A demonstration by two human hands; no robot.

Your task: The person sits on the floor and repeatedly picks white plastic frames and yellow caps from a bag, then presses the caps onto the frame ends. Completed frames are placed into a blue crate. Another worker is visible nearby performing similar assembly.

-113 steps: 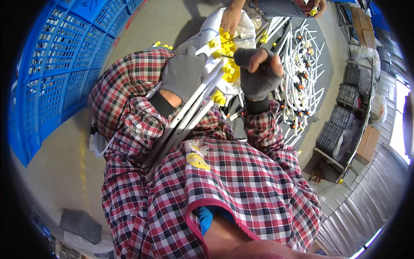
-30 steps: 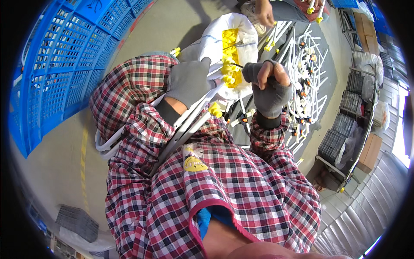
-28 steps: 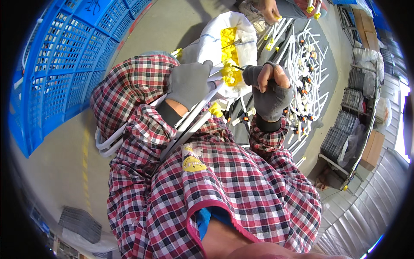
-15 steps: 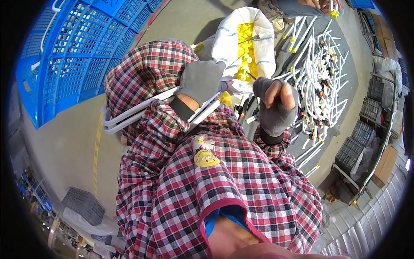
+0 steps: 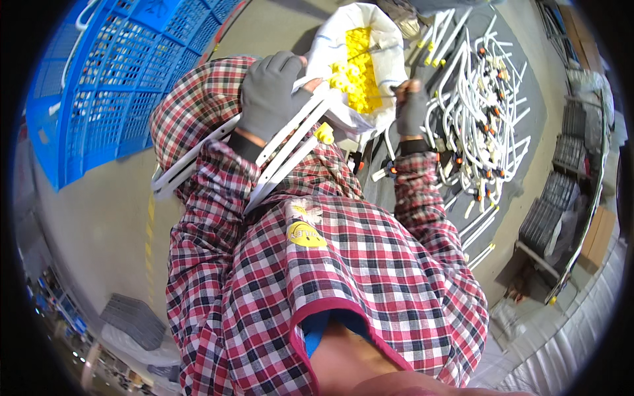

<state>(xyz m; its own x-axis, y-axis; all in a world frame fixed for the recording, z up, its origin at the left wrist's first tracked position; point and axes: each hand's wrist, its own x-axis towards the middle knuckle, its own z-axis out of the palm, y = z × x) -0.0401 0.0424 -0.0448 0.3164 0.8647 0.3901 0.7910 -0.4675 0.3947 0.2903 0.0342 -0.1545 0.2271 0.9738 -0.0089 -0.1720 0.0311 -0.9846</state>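
My left hand (image 5: 272, 92), in a grey glove with bare fingertips, is closed around several white bent tubes (image 5: 290, 142). These run slantwise across my lap, their rounded bends to the left. A yellow plastic fitting (image 5: 324, 133) sits on one tube end, below that hand. My right hand (image 5: 412, 112), gloved likewise, is closed beside the right rim of a white woven sack (image 5: 394, 56). A short, thin dark tip shows at its fingers; what it belongs to is hidden. Yellow fittings (image 5: 360, 72) fill the sack, and a thin rod lies among them.
A blue slatted crate (image 5: 112, 99) stands at the left. To the right, many white tubes with black and orange parts (image 5: 485, 119) lie piled on a grey mat (image 5: 528, 86). Beyond are a rack with grey crates (image 5: 551, 204) and a cardboard box (image 5: 594, 237).
My right hand has moved forward and up to the sack's right rim, its forearm now stretched out. My left hand has shifted left and slightly forward with the tubes.
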